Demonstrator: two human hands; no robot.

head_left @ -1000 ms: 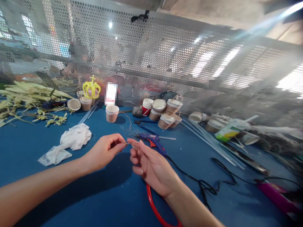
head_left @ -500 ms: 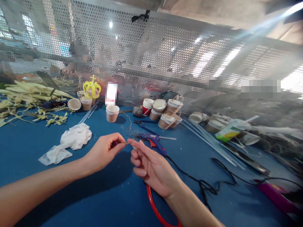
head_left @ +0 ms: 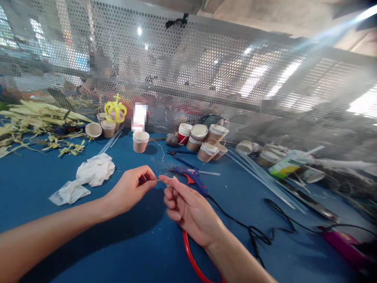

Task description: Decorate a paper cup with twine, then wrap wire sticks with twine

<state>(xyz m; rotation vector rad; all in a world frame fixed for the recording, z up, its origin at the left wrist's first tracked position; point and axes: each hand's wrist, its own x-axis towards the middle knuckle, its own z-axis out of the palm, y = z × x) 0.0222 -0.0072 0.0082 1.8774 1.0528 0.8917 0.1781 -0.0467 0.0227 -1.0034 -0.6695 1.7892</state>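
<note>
A short, thin brown strand of twine [head_left: 160,180] is stretched between my two hands, above the blue table. My left hand [head_left: 134,186] pinches one end between thumb and forefinger. The other end sits in the pinch of my right hand [head_left: 187,202], whose remaining fingers are curled. Just beyond the right hand lies a blue glue gun [head_left: 191,175] with a red trigger and a clear stick in its back. Below the right hand, a red looped handle [head_left: 188,251] shows; the rest of it is hidden. A twine-wrapped cup [head_left: 140,142] stands upright past the left hand.
Crumpled white tissue [head_left: 96,169] lies left. Pliers [head_left: 182,157], a grey yarn ball [head_left: 171,139] and several wrapped cups [head_left: 207,151] are farther back. Clear glue sticks [head_left: 262,177], a black cord [head_left: 232,220] and a magenta power strip [head_left: 344,247] are right. A perforated metal screen [head_left: 176,70] borders the back.
Both hands keep their pinch on the twine with hardly any movement. The whole view has shifted very slightly.
</note>
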